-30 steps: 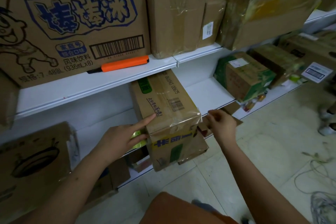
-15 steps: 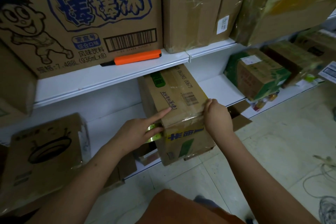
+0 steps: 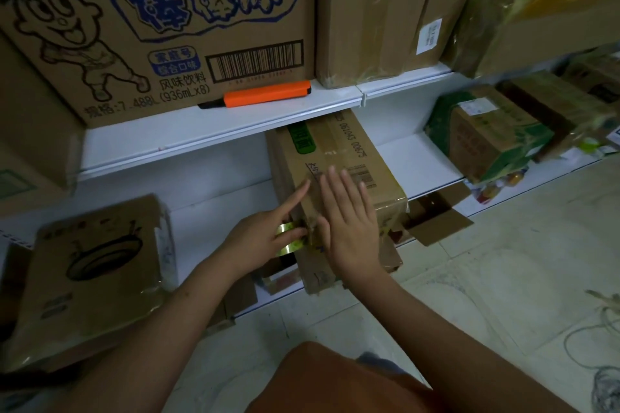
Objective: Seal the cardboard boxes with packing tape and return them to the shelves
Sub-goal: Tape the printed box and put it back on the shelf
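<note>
pressing flat right hand [image 3: 349, 228] on stiff, tape-slick cardboard box [image 3: 339, 178]; left hand [image 3: 265, 238] grips tape roll [image 3: 292, 238]; likely heavy, lift by side edges.

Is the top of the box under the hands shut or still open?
Shut: the box top lies flat, glossy tape runs along it, and the right hand presses flat on it.

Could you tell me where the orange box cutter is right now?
The box cutter lies on the upper shelf, in front of the big printed box.
</note>
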Demonstrator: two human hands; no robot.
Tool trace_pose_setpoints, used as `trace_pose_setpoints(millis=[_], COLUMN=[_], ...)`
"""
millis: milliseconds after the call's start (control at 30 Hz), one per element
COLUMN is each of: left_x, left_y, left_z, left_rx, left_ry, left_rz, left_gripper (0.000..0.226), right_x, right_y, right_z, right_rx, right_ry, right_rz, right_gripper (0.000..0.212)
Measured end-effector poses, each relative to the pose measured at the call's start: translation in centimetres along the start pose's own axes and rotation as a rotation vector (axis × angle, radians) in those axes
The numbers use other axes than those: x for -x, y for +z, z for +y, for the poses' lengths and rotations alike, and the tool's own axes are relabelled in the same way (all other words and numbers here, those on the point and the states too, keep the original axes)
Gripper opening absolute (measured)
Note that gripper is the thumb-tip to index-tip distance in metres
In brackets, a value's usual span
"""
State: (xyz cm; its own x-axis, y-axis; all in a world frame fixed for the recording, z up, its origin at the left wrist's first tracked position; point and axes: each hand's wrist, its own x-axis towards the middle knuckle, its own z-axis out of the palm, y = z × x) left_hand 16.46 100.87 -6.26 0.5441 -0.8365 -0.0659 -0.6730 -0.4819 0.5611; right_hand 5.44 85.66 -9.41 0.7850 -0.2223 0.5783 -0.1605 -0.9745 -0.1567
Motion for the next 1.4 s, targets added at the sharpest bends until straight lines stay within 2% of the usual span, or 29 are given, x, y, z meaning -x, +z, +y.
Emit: trace_pose_setpoints(millis=[100, 233, 267, 333, 433, 533, 633, 667, 733, 800, 867, 933, 1067, 1167, 1300, 1400], left_x=[-0.3, -0.5, -0.4, -0.3, -0.7, -1.4, -1.3, -1.3, -1.3, -1.7, -2.1, -2.6, -3.0, -2.6, -2.1, -1.8], left_y=[0.1, 0.0, 0.0, -0.1, 0.1, 0.6, 0.5, 0.4, 0.4, 0.5, 1.0, 1.3, 1.3, 1.5, 2.0, 1.8], left_z=[-0.2, -0.6, -0.7, -0.9, -0.4, 0.5, 0.6, 0.5, 0.4, 0.6, 1.2, 1.7, 1.7, 1.3, 1.5, 1.8], left_rx=[0.010, 0.049, 0.061, 0.081, 0.120, 0.164, 0.179, 0.184, 0.191, 0.204, 0.216, 0.242, 0.344, 0.421, 0.414, 0.367], left_ry=[0.013, 0.008, 0.006, 0.006, 0.027, 0.039, 0.044, 0.044, 0.031, 0.025, 0.034, 0.037, 0.022, -0.033, -0.090, -0.095], left_rz=[0.018, 0.031, 0.022, 0.009, -0.004, -0.009, 0.000, -0.003, -0.006, -0.014, -0.016, -0.020, -0.005, 0.043, 0.064, 0.049], left_gripper=[0.077, 0.075, 0.074, 0.075, 0.075, 0.076, 0.076, 0.077, 0.078, 0.077, 0.077, 0.075, 0.064, 0.071, 0.070, 0.066], right_x=[0.2, -0.1, 0.1, 0.8, 1.7, 1.6, 1.5, 1.7, 2.1, 1.7, 0.9, 0.3, 0.3, 0.4, 0.1, -1.7], right_y=[1.1, 1.4, 1.1, 0.2, -0.7, -0.2, -0.2, -0.5, -1.3, -2.2, -2.1, -1.4, -0.8, -1.3, -2.4, -3.8], right_z=[0.9, 2.8, 4.1, 6.8, 9.0, 7.0, 6.1, 6.4, 6.6, 5.7, 4.3, 4.0, 5.3, 5.6, 4.3, 3.3], right_rx=[0.122, 0.209, 0.218, 0.112, -0.332, -0.664, -0.800, -0.768, -0.432, -0.096, 0.012, 0.045, 0.014, 0.016, 0.046, -0.107], right_ry=[-0.235, -0.359, -0.313, -0.075, 0.242, 0.502, 0.610, 0.603, 0.543, 0.334, 0.054, -0.096, -0.118, -0.113, -0.090, 0.009], right_rz=[0.048, 0.025, 0.005, 0.007, 0.069, 0.172, 0.190, 0.147, 0.071, 0.059, 0.016, -0.002, 0.092, 0.095, -0.094, -0.248], right_gripper=[0.053, 0.055, 0.059, 0.061, 0.061, 0.061, 0.058, 0.059, 0.067, 0.080, 0.083, 0.078, 0.065, 0.055, 0.054, 0.065])
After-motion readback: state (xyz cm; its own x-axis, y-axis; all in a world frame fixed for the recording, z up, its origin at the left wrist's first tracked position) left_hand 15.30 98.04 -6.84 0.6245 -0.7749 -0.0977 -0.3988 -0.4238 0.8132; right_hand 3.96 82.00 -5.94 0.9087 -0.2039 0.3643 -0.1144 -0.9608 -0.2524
